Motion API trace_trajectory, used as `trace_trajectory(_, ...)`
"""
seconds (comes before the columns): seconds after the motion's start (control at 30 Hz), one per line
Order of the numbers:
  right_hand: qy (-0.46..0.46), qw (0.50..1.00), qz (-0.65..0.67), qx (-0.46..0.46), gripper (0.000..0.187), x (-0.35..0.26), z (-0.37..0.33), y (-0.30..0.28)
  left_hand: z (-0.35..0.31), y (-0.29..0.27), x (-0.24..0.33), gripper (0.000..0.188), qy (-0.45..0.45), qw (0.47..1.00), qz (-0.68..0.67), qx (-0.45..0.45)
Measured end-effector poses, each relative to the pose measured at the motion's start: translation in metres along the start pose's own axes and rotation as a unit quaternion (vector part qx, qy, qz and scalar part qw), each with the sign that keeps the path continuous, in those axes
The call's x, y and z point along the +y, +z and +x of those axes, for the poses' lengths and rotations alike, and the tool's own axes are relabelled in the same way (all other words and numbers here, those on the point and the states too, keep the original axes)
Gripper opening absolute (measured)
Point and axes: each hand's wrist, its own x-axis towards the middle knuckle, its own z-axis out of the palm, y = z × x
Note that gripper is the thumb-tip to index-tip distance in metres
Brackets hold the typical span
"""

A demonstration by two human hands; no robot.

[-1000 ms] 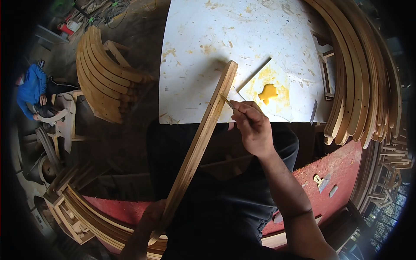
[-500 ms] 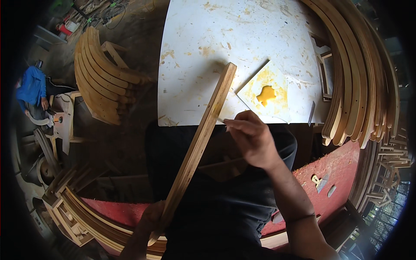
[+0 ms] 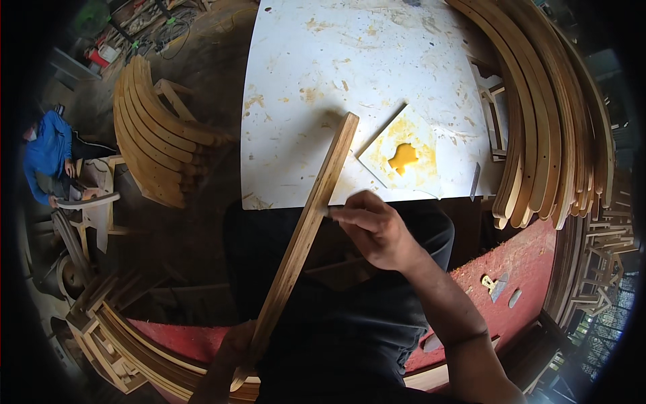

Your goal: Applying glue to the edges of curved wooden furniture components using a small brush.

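A long, slightly curved wooden piece [image 3: 307, 237] slants up from my lap toward the white tabletop [image 3: 296, 81]. My left hand [image 3: 237, 341], in shadow, is closed around its lower end. Beside the middle of the piece, my right hand [image 3: 372, 227] is closed in a pinch on something small and thin, mostly hidden by the fingers; its kind cannot be made out. The fingertips are close to the wood's right edge. On the table lies a square board [image 3: 380, 143] bearing a puddle of yellow-orange paste [image 3: 404, 159].
Curved wooden pieces [image 3: 538, 128] are stacked at right, with another stack [image 3: 151, 135] at left. A flat blade [image 3: 475, 181] lies by the table's right edge. A putty knife [image 3: 498, 286] rests on a red surface [image 3: 464, 276]. Far left, a person in blue [image 3: 50, 151] handles a curved piece.
My right hand has moved slightly down and left along the wooden piece, still pinched. The whole view has shifted a little. The co-worker's curved piece has changed position.
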Motion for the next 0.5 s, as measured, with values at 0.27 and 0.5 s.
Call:
trace_trajectory(0.27,0.248,0.906,0.279,0.199,0.025,0.029,0.004,-0.011,0.015,-0.025,-0.037,0.055,-0.069,0.995,-0.065,0.004)
trace_trajectory(0.5,0.282,0.798,0.461,0.268,0.014,0.039,0.023,-0.010,-0.009,0.003,-0.002,0.050,0.039,0.997,-0.056,-0.022)
